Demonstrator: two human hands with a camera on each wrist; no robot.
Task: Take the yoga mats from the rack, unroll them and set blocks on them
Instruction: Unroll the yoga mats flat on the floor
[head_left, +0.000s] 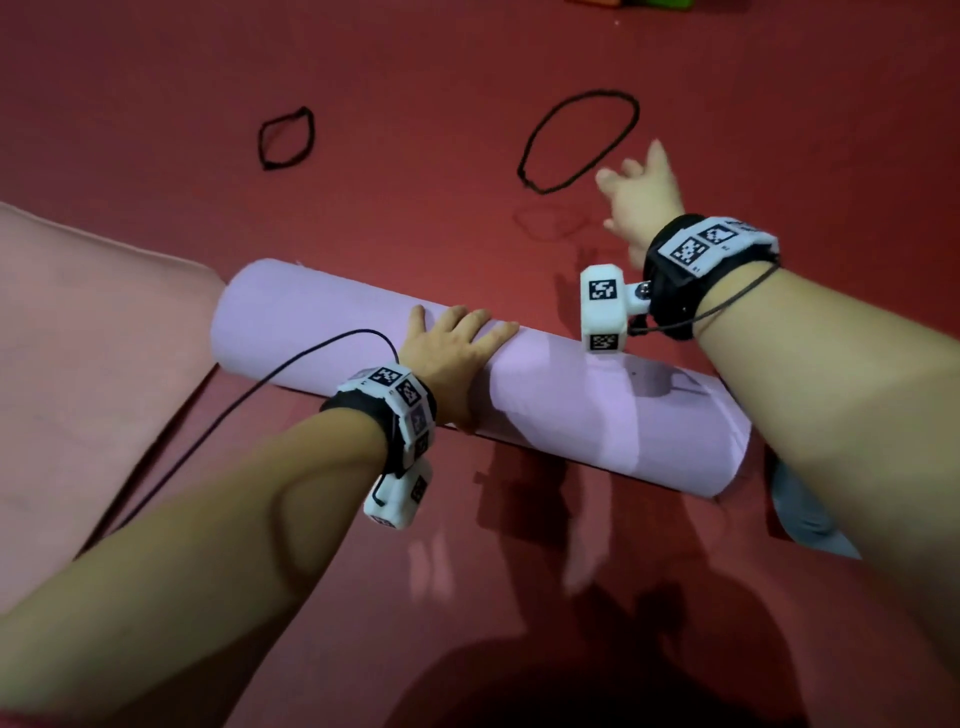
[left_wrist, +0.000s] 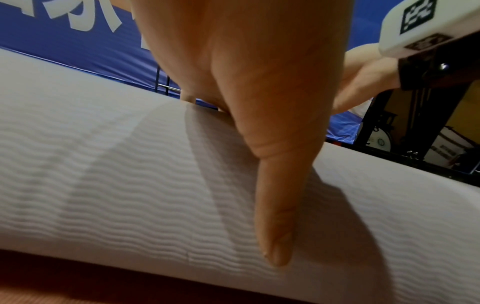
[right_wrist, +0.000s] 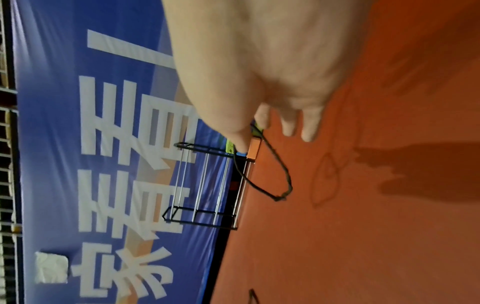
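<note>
Head view: rolled lilac mat (head_left: 332, 332) pinned flat-fingered by left hand (head_left: 452, 353), right hand (head_left: 641, 200) empty, fingers spread; even rolling pressure advised.

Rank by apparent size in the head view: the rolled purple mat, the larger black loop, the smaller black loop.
1. rolled purple mat, largest.
2. larger black loop.
3. smaller black loop, smallest.
Both loops lie farther from the camera, so real sizes may differ.

**What things are made of**

The rolled lilac mat (left_wrist: 130, 185) looks like soft foam — matt, with tiny wavy ridges. The red floor (head_left: 519, 561) is smooth and a bit shiny. The rack (right_wrist: 207, 185) has thin metal bars.
</note>
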